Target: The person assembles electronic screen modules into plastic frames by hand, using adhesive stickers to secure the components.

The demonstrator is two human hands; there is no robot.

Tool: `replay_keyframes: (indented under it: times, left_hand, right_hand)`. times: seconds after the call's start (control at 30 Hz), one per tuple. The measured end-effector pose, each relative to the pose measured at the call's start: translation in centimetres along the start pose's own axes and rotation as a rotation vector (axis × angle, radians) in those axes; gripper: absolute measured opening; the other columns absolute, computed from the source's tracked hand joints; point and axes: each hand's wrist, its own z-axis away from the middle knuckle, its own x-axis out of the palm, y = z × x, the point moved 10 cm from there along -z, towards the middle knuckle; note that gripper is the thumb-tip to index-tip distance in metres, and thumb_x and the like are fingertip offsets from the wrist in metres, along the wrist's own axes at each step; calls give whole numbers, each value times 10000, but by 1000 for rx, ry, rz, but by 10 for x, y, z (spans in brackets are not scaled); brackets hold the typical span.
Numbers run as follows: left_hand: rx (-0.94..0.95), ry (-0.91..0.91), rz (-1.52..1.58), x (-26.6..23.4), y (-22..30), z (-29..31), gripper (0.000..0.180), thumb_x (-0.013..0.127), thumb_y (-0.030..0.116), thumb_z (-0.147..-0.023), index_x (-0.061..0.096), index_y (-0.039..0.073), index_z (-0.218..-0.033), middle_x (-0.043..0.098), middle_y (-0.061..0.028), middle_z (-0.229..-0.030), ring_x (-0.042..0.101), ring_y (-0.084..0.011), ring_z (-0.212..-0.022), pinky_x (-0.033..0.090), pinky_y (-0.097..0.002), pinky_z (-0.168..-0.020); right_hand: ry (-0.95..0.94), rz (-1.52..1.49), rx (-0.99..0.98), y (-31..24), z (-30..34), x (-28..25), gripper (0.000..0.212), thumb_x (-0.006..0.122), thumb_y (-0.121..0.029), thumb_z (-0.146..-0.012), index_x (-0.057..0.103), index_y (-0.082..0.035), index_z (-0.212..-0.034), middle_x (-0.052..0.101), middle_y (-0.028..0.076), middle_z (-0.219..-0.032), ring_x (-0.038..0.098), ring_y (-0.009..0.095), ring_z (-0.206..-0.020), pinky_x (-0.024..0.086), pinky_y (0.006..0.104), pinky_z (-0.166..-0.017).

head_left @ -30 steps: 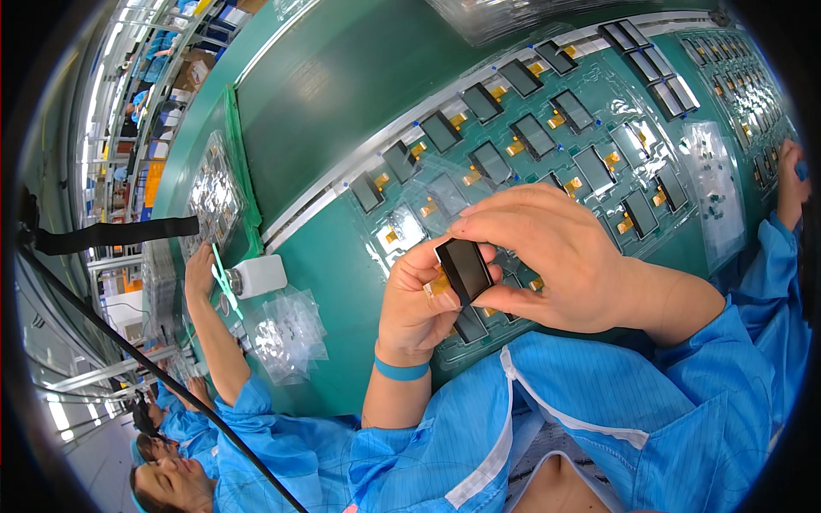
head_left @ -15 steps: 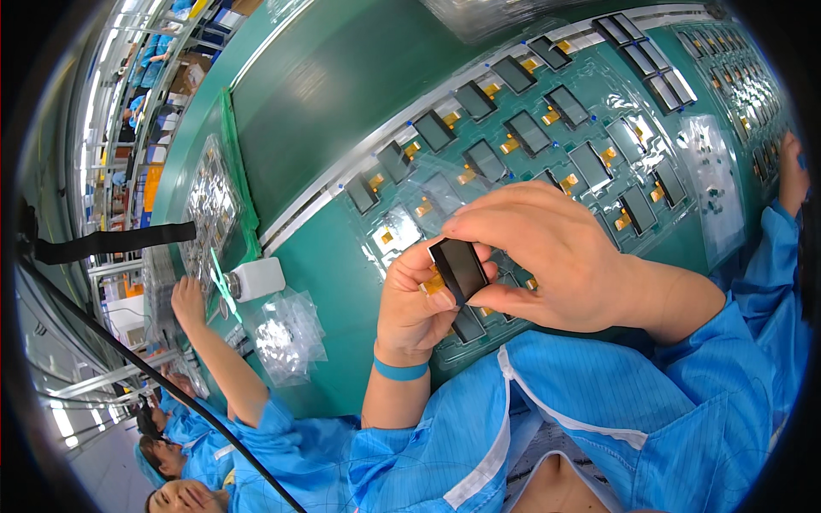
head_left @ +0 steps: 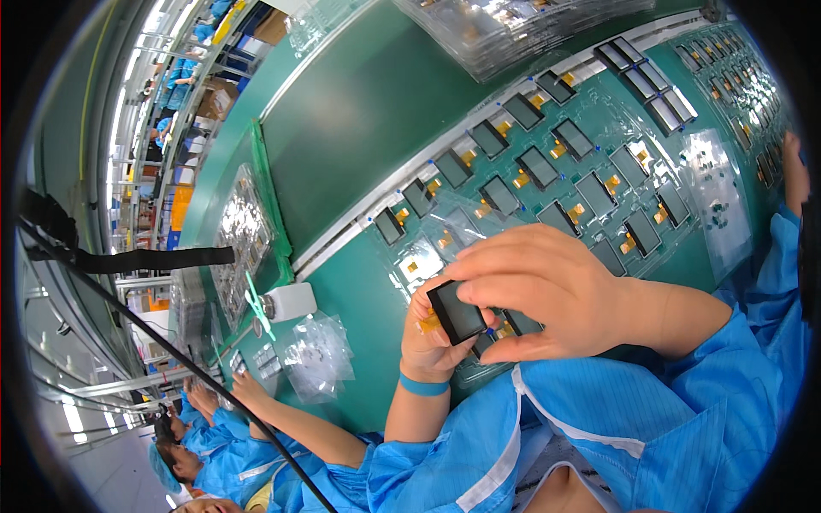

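Green counter (head_left: 359, 128) runs under rows of dark display panels (head_left: 539, 167). We note our left hand (head_left: 432, 338) cradling a small black panel (head_left: 456, 311) from below-left, fingers pinching its lower edge. The panel's long axis tilts down to the right. Our right hand (head_left: 547, 286) covers its right end, fingers pressed there.

black display panel (head_left: 456, 311), green table (head_left: 359, 128), blue sleeves (head_left: 633, 419)
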Motion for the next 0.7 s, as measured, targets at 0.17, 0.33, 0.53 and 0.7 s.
replay_keyframes:
  times: [0.17,0.33,0.53,0.7]
  left_hand:
    - [149,-3,131,2,10,5,691,770,102,-658,430,63,-1257,556,-189,-1103,584,-291,-985,503,-409,-839]
    - [143,-55,80,5,12,5,641,736,23,-676,444,63,-1245,565,-169,-1112,585,-263,-1000,507,-379,-835]
    - [120,-100,-122,-7,18,11,608,736,42,-679,461,78,-1221,537,-178,-1137,581,-312,-985,516,-455,-814]
    - [59,-79,-138,3,12,6,597,755,43,-646,498,41,-1186,577,-191,-1054,604,-314,-928,509,-448,-809]
  right_hand:
    - [6,178,-248,-21,7,4,274,719,-171,-639,597,-89,-870,588,86,-1034,586,235,-921,462,362,-755]
    - [41,257,-327,-29,12,5,79,653,-146,-667,608,-104,-716,612,33,-910,581,191,-900,449,344,-766]
    - [41,253,-290,-28,14,7,36,626,-141,-663,604,-115,-675,611,-9,-810,574,176,-899,398,382,-827]
    - [31,201,-158,-14,11,6,53,628,-129,-670,577,-121,-679,605,-7,-774,573,176,-904,392,405,-827]
